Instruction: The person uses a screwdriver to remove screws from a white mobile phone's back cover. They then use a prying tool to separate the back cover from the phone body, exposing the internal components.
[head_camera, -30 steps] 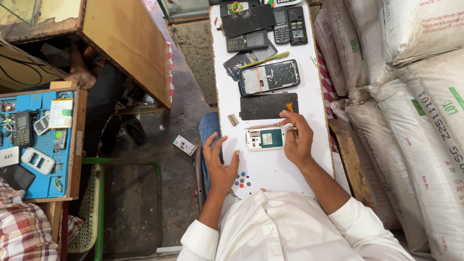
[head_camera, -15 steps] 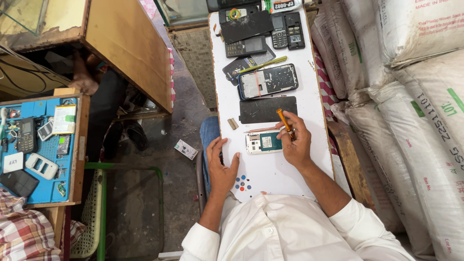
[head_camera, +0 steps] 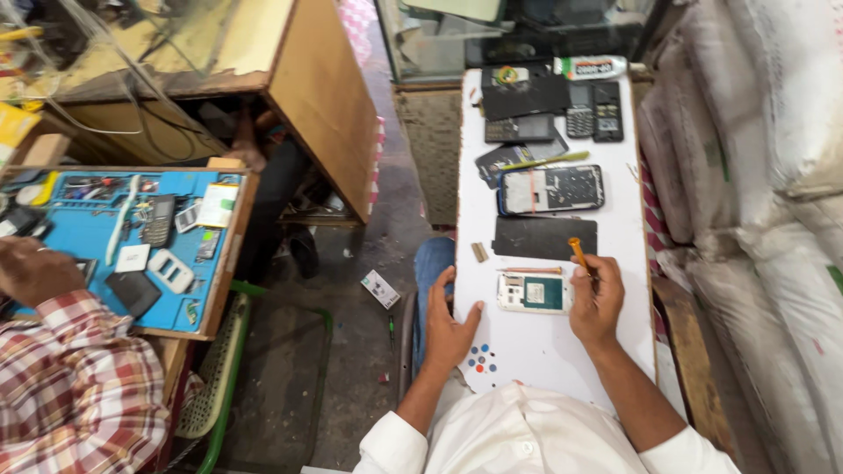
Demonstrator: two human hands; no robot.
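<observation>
While the person is sitting at the narrow white board (head_camera: 544, 351), the right hand (head_camera: 597, 298) is closing its fingers around a screwdriver (head_camera: 580, 256) with an orange handle, the handle pointing up and away from the body and the tip hidden behind the fingers. The opened phone (head_camera: 533, 292), a small white frame with a green circuit board showing, is lying flat on the board just to the left of that hand, touching or nearly touching the fingers. The left hand (head_camera: 450, 325) is resting at the near left edge of the board with its fingers spread and flat, holding nothing, and standing a little apart from the phone. Beyond the phone, a thin pencil-like stick (head_camera: 527, 270), a black panel (head_camera: 544, 237) and a larger phone frame (head_camera: 551, 189) are lying in a row toward the far end. Judging from this arrangement, the work is at the stage of bringing the tool to the circuit board, with the board not yet lifted from its frame. The next move is likely calling for the tip to be seated squarely on a screw while the free hand is steadying the frame, since the phone is lying loose on a smooth surface. To the left, another person's hand (head_camera: 35, 268) is working over a blue mat (head_camera: 88, 237).
</observation>
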